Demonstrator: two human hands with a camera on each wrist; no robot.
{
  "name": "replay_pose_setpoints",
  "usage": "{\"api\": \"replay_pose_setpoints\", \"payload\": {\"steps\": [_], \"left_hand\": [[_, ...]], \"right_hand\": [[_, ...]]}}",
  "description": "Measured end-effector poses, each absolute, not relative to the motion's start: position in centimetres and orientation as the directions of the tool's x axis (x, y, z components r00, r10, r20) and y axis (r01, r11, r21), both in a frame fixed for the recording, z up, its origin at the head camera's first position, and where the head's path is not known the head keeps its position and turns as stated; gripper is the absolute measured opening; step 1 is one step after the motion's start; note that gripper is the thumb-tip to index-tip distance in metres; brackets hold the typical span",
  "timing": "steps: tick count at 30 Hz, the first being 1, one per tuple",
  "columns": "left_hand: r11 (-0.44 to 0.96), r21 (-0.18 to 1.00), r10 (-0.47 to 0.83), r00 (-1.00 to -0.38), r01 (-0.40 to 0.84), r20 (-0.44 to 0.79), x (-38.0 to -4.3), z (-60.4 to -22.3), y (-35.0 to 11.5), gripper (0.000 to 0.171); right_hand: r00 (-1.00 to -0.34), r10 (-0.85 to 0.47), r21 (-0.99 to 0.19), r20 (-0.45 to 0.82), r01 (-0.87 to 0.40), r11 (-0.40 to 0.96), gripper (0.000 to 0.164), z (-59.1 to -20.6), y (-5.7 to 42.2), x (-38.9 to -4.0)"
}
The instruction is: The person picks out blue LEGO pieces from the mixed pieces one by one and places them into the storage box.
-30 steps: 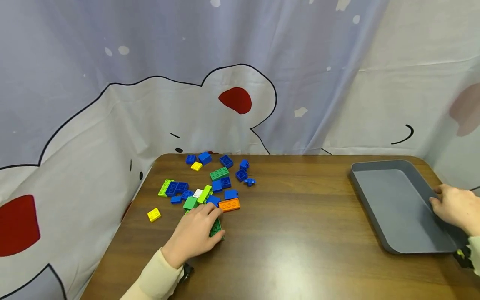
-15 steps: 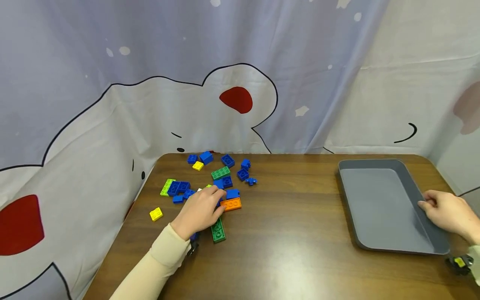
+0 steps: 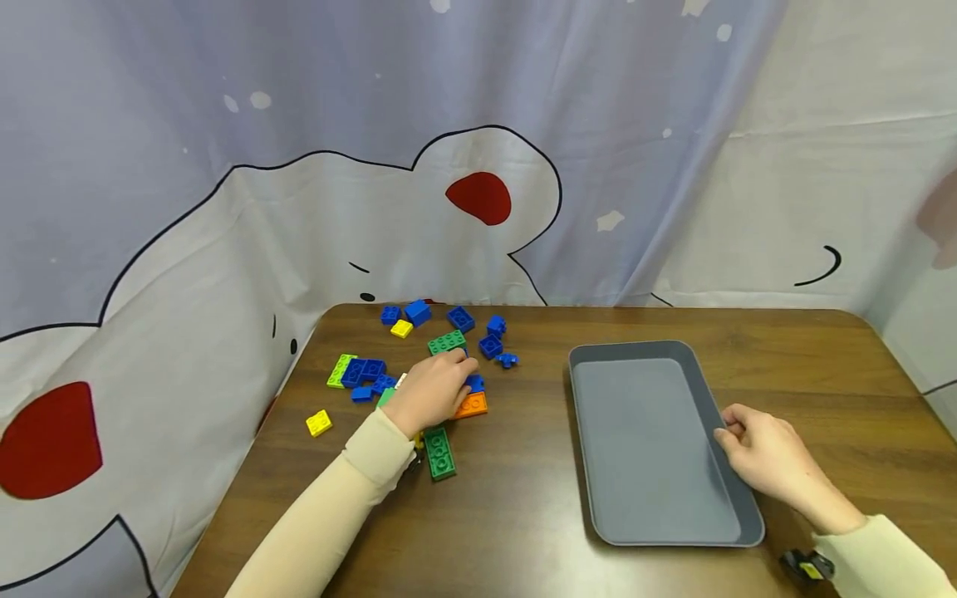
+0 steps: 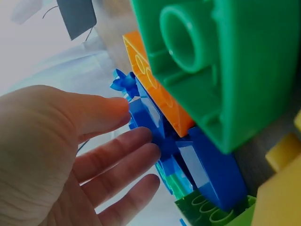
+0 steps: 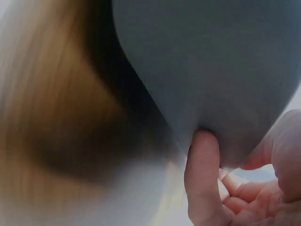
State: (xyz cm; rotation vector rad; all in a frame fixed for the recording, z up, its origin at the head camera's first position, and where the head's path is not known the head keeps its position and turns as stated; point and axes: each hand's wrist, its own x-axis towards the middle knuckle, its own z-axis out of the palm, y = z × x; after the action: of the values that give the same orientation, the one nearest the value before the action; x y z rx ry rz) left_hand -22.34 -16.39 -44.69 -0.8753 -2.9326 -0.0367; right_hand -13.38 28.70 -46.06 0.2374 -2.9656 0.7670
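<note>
My right hand (image 3: pixel 770 457) pinches the right rim of a grey tray (image 3: pixel 643 448), thumb on one side and fingers on the other in the right wrist view. My left hand (image 3: pixel 434 392) reaches over the middle of a pile of toy building bricks. In the left wrist view its fingers lie relaxed and spread from the thumb, the fingertips right at a blue brick (image 4: pixel 146 115). An orange brick (image 3: pixel 471 405) lies beside that hand, and a long green brick (image 3: pixel 439 454) sits nearer the front. Some bricks under the left hand are hidden.
Several blue bricks (image 3: pixel 363 371) lie left of the hand, with a yellow brick (image 3: pixel 318 423) apart from them. More bricks, among them a green one (image 3: pixel 447 341), lie toward the back. A patterned curtain (image 3: pixel 419 232) hangs behind the wooden table (image 3: pixel 807 357).
My right hand has pulled the tray leftward across the table, toward the bricks. My left hand has moved away from the long green brick, forward and right over the pile.
</note>
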Motion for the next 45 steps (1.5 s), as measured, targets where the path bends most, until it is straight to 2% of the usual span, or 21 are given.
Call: {"api": "replay_pose_setpoints", "payload": {"steps": [9, 21, 25, 32, 37, 45], "left_hand": [[0.836, 0.012, 0.549, -0.836, 0.549, 0.005, -22.6, -45.5, -16.0, 0.035], [0.802, -0.015, 0.596, -0.801, 0.598, -0.053, -23.7, -45.2, -16.1, 0.044], [0.798, -0.010, 0.599, -0.795, 0.603, -0.094, -23.8, -45.2, -16.2, 0.043], [0.834, -0.009, 0.547, -0.828, 0.552, -0.122, -23.7, -45.7, -17.0, 0.046], [0.849, 0.027, 0.527, -0.846, 0.527, -0.083, -23.4, -45.4, -17.6, 0.037], [0.845, 0.063, 0.519, -0.844, 0.530, 0.135, -20.7, -43.2, -16.6, 0.037]], "right_hand": [[-0.987, -0.150, -0.538, 0.060, -0.159, 0.828, 0.014, -46.6, 23.6, -12.0], [-0.987, -0.144, -0.579, 0.077, -0.162, 0.799, 0.032, -46.7, 22.5, -11.9], [-0.990, -0.142, -0.630, 0.023, -0.125, 0.767, 0.035, -46.8, 22.4, -11.9], [-0.986, -0.151, -0.721, -0.072, -0.053, 0.691, 0.038, -47.1, 21.6, -11.8], [-0.979, -0.177, -0.730, -0.097, -0.052, 0.682, 0.041, -47.4, 21.2, -12.2], [-0.961, -0.229, -0.751, -0.152, -0.038, 0.660, 0.046, -47.7, 21.2, -12.9]]}}
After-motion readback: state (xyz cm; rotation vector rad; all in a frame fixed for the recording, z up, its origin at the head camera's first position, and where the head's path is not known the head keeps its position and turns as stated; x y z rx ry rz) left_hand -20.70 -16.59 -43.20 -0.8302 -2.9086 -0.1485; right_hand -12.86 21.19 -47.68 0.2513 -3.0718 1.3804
